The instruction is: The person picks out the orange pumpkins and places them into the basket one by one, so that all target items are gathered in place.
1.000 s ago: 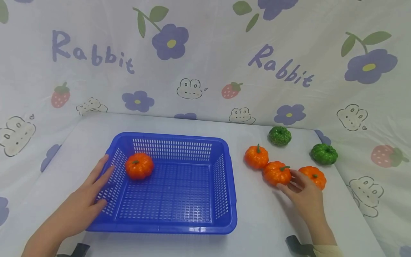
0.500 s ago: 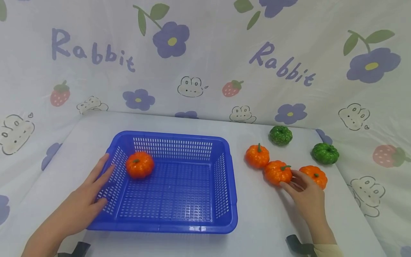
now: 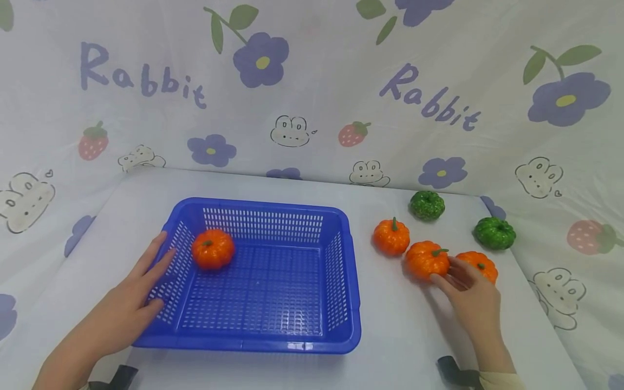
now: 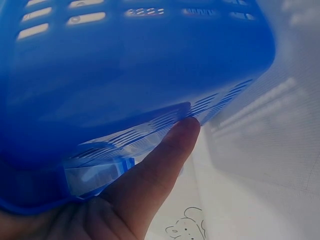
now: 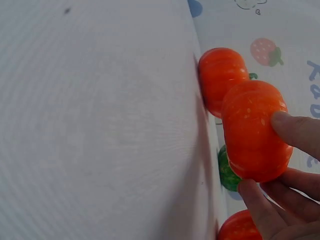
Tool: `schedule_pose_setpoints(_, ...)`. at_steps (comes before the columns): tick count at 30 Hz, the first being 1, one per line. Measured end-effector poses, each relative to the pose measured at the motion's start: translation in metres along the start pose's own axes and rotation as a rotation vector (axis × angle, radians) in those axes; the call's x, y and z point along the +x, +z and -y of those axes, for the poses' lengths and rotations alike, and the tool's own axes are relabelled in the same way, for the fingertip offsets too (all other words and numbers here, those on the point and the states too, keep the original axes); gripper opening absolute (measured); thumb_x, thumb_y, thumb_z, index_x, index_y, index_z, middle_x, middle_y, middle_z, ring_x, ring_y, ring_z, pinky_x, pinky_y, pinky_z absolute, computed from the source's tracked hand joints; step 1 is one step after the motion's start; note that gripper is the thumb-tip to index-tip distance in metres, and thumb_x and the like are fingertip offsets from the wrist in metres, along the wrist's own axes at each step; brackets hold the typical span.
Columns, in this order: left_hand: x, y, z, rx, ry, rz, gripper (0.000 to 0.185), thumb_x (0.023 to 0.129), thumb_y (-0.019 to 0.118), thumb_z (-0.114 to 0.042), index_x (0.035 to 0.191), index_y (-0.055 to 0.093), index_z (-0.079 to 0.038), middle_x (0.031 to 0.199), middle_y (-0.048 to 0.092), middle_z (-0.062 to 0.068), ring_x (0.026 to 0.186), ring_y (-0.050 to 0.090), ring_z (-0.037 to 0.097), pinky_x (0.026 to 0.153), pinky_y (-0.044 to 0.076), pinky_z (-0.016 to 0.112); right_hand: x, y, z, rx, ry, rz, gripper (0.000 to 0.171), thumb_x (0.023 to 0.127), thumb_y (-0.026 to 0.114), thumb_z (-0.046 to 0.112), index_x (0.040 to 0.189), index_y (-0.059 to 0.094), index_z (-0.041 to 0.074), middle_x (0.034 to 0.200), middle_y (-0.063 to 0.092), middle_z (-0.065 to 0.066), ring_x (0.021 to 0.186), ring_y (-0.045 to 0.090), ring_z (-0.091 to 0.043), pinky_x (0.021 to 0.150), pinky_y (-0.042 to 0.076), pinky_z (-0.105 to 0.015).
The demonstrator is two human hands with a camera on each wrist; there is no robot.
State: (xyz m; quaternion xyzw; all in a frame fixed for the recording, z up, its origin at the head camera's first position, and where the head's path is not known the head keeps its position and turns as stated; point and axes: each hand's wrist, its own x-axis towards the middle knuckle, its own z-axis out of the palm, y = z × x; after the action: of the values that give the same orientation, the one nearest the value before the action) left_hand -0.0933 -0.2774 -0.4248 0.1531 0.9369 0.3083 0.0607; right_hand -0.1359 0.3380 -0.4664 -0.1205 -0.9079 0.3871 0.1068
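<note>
One small orange plastic pumpkin point(image 3: 212, 248) already sat in the blue perforated plastic basket point(image 3: 302, 344), toward its 10 o'clock corner; by my reading three orange ones remained outside. Of these, the middle orange pumpkin point(image 3: 427, 259) lay on the white table point(image 3: 400, 336) at the basket's 3 o'clock, at 11 o'clock from the right hand point(image 3: 470, 298). That hand's thumb and fingertips point(image 5: 295, 131) were curled onto its near side, pinching it, not yet lifted. Two more orange pumpkins point(image 3: 391, 236) point(image 3: 480, 264) flanked it, and two green pumpkins point(image 3: 426, 205) point(image 3: 494, 233) stood behind. The left hand point(image 3: 129, 306) rested flat, fingers straight, against the basket's 9 o'clock wall.
</note>
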Motion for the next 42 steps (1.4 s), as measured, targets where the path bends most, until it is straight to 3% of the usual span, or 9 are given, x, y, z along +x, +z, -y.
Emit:
schedule_pose_setpoints(7,0.000,0.000,0.000,-0.004,0.010,-0.004,0.083,0.098,0.064,0.004,0.170,0.023,0.002,0.181,-0.015,0.005,0.156,0.024,0.057,0.109,0.037,0.077,-0.003,-0.011,0.011,0.013,-0.036,-0.062,0.064,0.094,0.088,0.019,0.151,0.063,0.004,0.144,0.067,-0.017,0.129,0.068,-0.036,0.092,0.050,-0.008)
schedule_pose_setpoints(13,0.000,-0.001,0.000,-0.001,0.013,-0.007,0.083,0.097,0.064,0.004,0.170,0.024,0.003,0.181,-0.015,0.005,0.156,0.025,0.057,0.110,0.037,0.077,-0.007,-0.016,0.023,0.049,-0.017,-0.066,0.066,0.094,0.088,0.020,0.153,0.062,0.006,0.149,0.062,-0.014,0.134,0.064,-0.036,0.096,0.052,-0.014)
schedule_pose_setpoints(26,0.001,-0.001,-0.001,-0.002,0.007,-0.003,0.084,0.097,0.064,0.005,0.170,0.024,0.003,0.181,-0.016,0.005,0.156,0.025,0.057,0.110,0.037,0.077,-0.011,-0.023,0.045,0.010,-0.111,-0.102,0.064,0.095,0.087,0.018,0.153,0.062,0.008,0.149,0.065,-0.014,0.134,0.064,-0.037,0.096,0.053,-0.015)
schedule_pose_setpoints(42,0.000,-0.001,-0.002,0.004,0.000,-0.001,0.084,0.097,0.064,0.004,0.170,0.023,0.003,0.181,-0.015,0.005,0.155,0.027,0.057,0.110,0.038,0.076,-0.011,-0.029,0.071,-0.008,-0.240,-0.144,0.060,0.094,0.088,0.017,0.147,0.065,0.004,0.141,0.069,-0.014,0.127,0.068,-0.037,0.092,0.049,-0.006)
